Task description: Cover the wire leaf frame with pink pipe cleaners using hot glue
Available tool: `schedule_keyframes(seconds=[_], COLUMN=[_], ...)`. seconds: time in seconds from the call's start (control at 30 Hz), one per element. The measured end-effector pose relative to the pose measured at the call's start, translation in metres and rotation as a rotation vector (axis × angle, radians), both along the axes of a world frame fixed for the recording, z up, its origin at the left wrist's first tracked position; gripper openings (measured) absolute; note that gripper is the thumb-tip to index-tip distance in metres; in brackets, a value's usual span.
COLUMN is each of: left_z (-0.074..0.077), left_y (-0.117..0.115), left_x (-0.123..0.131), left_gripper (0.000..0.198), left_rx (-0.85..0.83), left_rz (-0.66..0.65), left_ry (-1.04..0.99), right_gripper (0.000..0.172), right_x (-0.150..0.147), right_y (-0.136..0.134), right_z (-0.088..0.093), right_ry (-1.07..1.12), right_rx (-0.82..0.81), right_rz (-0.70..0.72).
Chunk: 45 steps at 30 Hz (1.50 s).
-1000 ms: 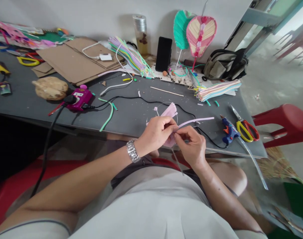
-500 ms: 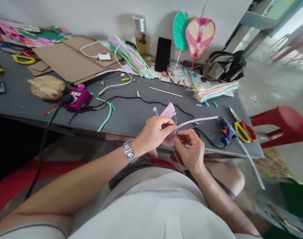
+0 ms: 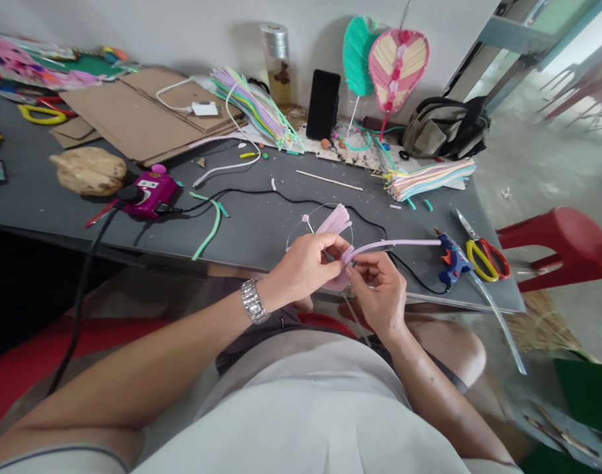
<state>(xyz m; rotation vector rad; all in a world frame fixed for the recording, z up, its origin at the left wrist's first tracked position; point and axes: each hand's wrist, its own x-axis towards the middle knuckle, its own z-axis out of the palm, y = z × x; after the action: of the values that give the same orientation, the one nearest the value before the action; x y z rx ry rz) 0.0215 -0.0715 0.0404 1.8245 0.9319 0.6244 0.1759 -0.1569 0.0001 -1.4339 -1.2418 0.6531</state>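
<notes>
Over the table's front edge, my left hand point(image 3: 308, 264) is closed around a lilac bundle of pipe cleaners point(image 3: 334, 220) set within a thin wire loop point(image 3: 290, 232). My right hand point(image 3: 380, 289) pinches one lilac pipe cleaner point(image 3: 400, 243) against the bundle with thumb and forefinger. Its free length stretches right, toward the blue glue gun point(image 3: 454, 259). The fingertips of both hands nearly meet, and they partly hide the spot where the strip joins the bundle. A thin stem point(image 3: 355, 311) hangs below the hands.
Yellow-and-red-handled scissors point(image 3: 481, 253) lie beside the glue gun. A black cord point(image 3: 301, 201) crosses the grey table from the purple power strip point(image 3: 153, 192). Bundled pipe cleaners point(image 3: 429, 181), a phone point(image 3: 323, 105), a bottle point(image 3: 277, 62) and cardboard point(image 3: 147, 122) line the back.
The lilac strip's free length now lies slightly lower and flatter, its end by the glue gun. The left thumb has shifted slightly back, showing more of the strip's near part.
</notes>
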Motion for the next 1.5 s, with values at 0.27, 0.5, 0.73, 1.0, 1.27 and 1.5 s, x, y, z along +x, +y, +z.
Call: schedule_keyframes(seconds=[0.27,0.5,0.73,1.0,1.27,1.5], left_z=[-0.004,0.0,0.003,0.004,0.003,0.001], left_y=[-0.001,-0.001,0.0,-0.004,-0.007,-0.009], left_x=[0.0,-0.001,-0.002,-0.002,-0.002,-0.005], left_gripper=[0.017,0.01,0.008,0.005,0.014,0.01], left_rx=[0.022,-0.203,-0.328,-0.397,-0.603,-0.557], left_rz=[-0.018,-0.018,-0.048,-0.046,-0.02,0.014], left_ry=[0.013,0.016,-0.051,-0.11,-0.172,-0.198], right_gripper=[0.023,0.03,0.034,0.036,0.038,0.043], right_x=[0.01,0.011,0.008,0.01,0.007,0.002], right_y=[0.018,0.027,0.025,0.025,0.025,0.023], right_z=[0.009,0.011,0.009,0.007,0.004,0.008], right_ry=[0.208,0.424,0.497,0.659,0.686,0.757], right_rx=[-0.088,-0.166,-0.194,-0.251,-0.257,-0.302], right_rz=[-0.012,0.018,0.036,0.071,0.068,0.069])
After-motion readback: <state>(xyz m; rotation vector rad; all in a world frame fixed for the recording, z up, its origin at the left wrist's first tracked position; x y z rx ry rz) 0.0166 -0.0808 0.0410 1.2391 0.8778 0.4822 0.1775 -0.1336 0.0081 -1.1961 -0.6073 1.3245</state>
